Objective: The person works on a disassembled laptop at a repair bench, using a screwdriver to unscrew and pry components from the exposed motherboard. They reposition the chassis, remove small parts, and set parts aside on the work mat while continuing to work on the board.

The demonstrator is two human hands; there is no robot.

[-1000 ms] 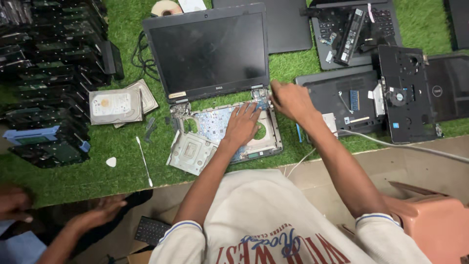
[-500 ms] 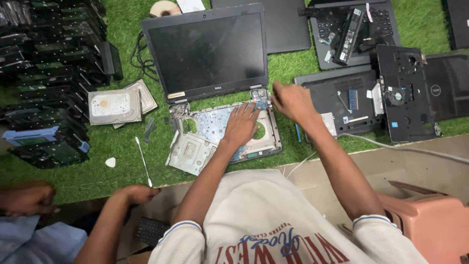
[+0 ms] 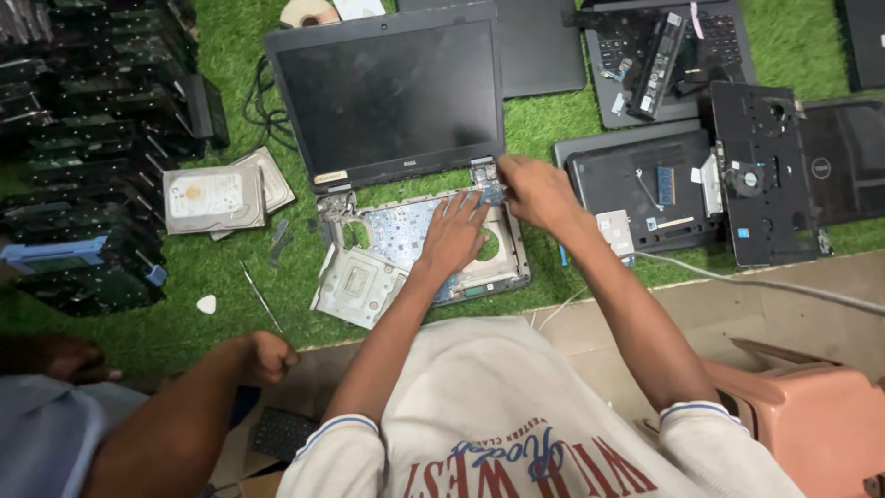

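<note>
A stripped laptop base (image 3: 369, 267) with its blue board exposed lies on green artificial grass, its black screen (image 3: 392, 97) folded back flat behind it. My left hand (image 3: 454, 235) rests flat on the board, fingers spread, holding nothing. My right hand (image 3: 535, 189) is at the right hinge (image 3: 487, 175), fingers curled around that corner; whether it holds a small tool I cannot tell.
Stacked black laptop parts (image 3: 83, 138) fill the left. Two hard drives (image 3: 217, 195) lie beside them, with a thin screwdriver (image 3: 261, 297) and white pick (image 3: 206, 303) nearer. Opened laptops (image 3: 737, 175) sit right. Another person's fist (image 3: 263, 358) is lower left. An orange stool (image 3: 811, 415) stands lower right.
The other person's arm at lower left has come forward and up, its hand now a fist near the grass edge. My hands have stayed on the laptop base and hinge.
</note>
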